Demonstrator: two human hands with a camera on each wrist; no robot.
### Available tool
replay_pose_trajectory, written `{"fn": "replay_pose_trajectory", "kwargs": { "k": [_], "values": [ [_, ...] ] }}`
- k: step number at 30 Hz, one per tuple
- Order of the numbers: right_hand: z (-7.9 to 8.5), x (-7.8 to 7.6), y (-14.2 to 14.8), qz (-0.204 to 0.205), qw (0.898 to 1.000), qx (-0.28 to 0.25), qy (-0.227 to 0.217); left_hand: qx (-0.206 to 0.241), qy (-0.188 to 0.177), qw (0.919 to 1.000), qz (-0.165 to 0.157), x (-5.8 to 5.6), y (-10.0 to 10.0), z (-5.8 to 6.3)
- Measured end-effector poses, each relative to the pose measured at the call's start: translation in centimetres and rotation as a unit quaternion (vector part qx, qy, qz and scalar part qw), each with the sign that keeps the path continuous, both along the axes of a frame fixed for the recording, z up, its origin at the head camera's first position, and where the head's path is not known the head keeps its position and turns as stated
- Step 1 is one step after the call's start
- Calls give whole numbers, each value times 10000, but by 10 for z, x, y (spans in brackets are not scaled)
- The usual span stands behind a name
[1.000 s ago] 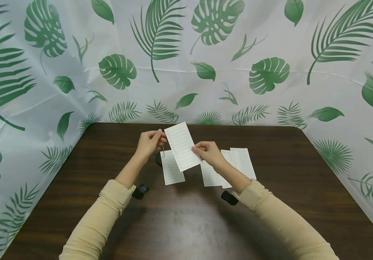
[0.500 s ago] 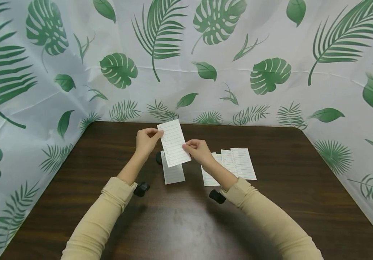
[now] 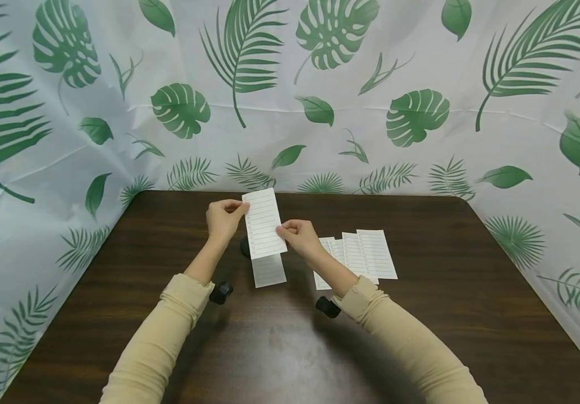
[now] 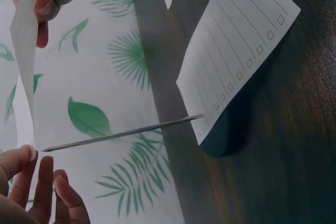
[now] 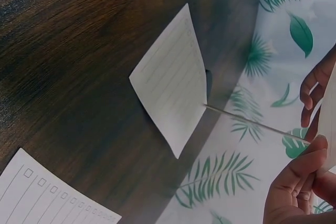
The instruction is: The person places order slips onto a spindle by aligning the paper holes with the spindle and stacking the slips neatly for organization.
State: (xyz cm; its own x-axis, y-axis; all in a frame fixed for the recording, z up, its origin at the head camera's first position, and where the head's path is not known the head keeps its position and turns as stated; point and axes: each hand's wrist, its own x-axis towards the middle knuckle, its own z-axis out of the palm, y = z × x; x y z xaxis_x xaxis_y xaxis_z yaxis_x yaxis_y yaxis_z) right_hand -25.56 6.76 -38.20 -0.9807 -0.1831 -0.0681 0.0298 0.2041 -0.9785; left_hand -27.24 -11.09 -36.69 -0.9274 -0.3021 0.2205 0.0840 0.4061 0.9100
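Observation:
A white lined checklist sheet (image 3: 263, 224) is held up between both hands. My left hand (image 3: 223, 221) pinches its upper left corner, and my right hand (image 3: 301, 238) grips its right edge lower down. From a dark round base (image 3: 245, 248) rises the thin metal rod of a bill spike (image 4: 121, 136). Its tip sits right by the left fingertips and the held sheet in the left wrist view. Lower on that rod a second checklist sheet (image 4: 239, 51) is pierced near one corner, close over the base. The held sheet hides most of the spike in the head view.
Several more checklist sheets (image 3: 377, 255) lie overlapping on the dark wood table (image 3: 279, 342), right of the spike. Black wrist devices (image 3: 220, 293) hang at both cuffs. A leaf-printed white cloth (image 3: 264, 140) stands behind the table's back edge.
The held sheet has moved left and turned more upright, now over the spike. The left hand, earlier at the spike's top beside the sheet, has taken the sheet's corner; the right hand moved left with it.

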Motion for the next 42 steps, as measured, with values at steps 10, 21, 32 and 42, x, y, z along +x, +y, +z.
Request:
{"fn": "replay_pose_trajectory", "kwargs": {
  "k": [10,21,32,42],
  "values": [
    [-2,-2,0,6,10000,7,-54,-185,-113,9997,96,-4,2,-5],
    [-2,-5,0,12,9999,123,-115,-165,-143,9997,93,-6,3,-6],
    [0,-6,1,48,9997,196,-135,-464,-123,9988,92,-7,2,-9],
    [0,-8,2,-6,9996,248,-124,-703,-179,9973,-91,-10,4,-7]
  ]
}}
